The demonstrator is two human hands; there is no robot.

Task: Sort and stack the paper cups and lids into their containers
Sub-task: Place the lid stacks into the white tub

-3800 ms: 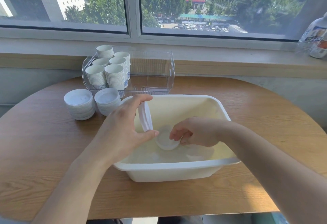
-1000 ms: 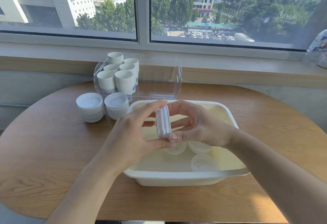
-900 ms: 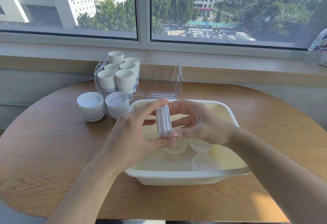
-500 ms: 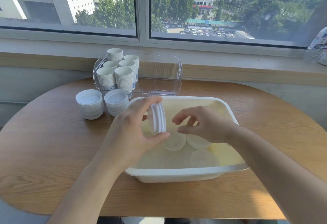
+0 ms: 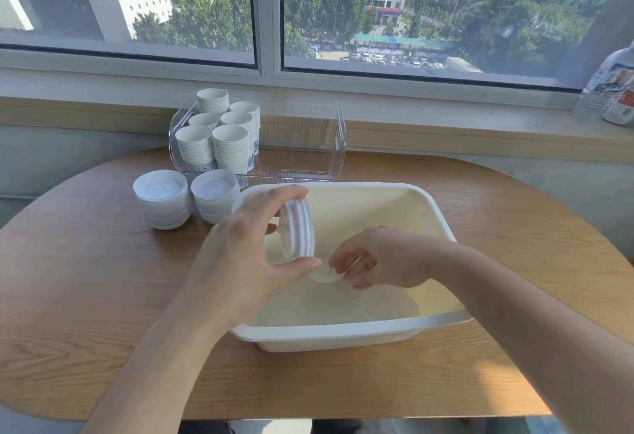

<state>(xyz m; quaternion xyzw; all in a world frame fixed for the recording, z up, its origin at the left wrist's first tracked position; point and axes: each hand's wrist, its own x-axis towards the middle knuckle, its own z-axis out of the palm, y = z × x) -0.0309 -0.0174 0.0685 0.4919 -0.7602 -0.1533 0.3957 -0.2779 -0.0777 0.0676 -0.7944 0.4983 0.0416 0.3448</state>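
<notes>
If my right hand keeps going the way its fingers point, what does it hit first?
The right hand points left and slightly down inside the tub, fingertips already at a loose lid. Past that, likely the left hand's thumb; depth is unclear.

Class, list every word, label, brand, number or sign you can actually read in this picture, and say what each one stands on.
No text here can be read.
Bottle on the windowsill: label with blue and red print, too blurred to read.
Paper cups in the clear container: blue pattern near the base, no legible words.
Red sign on a building outside: too small to read.
Lids and white basin: plain, no markings visible.
</notes>
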